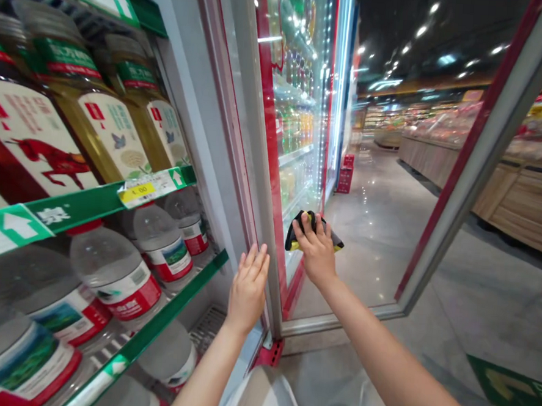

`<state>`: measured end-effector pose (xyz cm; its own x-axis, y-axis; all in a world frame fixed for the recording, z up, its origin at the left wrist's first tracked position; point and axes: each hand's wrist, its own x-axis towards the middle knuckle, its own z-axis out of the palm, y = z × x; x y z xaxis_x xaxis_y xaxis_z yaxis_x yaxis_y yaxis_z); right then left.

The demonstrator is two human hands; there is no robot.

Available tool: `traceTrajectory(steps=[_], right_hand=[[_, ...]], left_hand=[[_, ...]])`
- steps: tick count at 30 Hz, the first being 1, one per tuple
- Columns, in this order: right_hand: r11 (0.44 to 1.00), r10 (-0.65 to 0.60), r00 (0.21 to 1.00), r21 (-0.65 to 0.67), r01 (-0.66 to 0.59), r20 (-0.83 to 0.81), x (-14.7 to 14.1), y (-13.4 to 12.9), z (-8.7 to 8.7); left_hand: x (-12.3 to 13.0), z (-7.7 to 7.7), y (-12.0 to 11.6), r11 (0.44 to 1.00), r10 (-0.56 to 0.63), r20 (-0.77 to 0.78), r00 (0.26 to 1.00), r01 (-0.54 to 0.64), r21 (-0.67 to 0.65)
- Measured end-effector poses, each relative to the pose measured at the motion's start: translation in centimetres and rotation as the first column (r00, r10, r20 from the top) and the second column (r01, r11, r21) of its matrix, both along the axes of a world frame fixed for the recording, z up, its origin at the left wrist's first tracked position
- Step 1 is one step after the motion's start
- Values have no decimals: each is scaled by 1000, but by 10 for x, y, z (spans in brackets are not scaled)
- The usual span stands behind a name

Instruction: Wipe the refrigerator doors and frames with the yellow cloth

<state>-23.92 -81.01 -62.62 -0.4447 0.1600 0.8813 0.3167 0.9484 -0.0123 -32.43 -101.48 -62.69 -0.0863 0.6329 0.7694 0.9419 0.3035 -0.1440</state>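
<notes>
My right hand presses a folded grey, black and yellow cleaning cloth flat on the glass of an open cooler door. Its fingers lie spread over the cloth. Stretched out flat and holding nothing, my left hand rests along the hinge-side door frame, beside the rubber seal. Left of it is the cooler's inside, where large water bottles with red labels stand on a green-edged shelf.
Tea-coloured bottles fill the shelf above, with a price tag on its edge. Through the glass show a neighbouring lit cooler, red boxes and wooden display counters. A green floor sign lies at right.
</notes>
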Motion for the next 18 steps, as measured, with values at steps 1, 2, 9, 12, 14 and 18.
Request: traceTrajectory(steps=[1,2,9,12,14,18], right_hand=[[1000,-14,1000,-28,14,-22,-7,-5,4],[999,-18,999,-38,17,-34,-14,-10,3],[934,190,968,273,-230,166,8,-17,-90],[910,209,954,314,-271,216,19,-7,-89],[955,139,981,244,-168,132,14,-7,-69],[990,-13,998,139,21,-55,-1,-15,-46]], left_hand=[[0,-6,-1,1000,0,17,1000,-1,26],[1,-11,-2,999,-3,32,999,2,45],[14,-49,-10,999,-15,67,998,13,42],[15,-55,-14,1000,-27,68,997,26,17],[14,-53,-13,1000,-25,73,997,24,10],[16,-42,1,1000,-17,62,998,18,-9]])
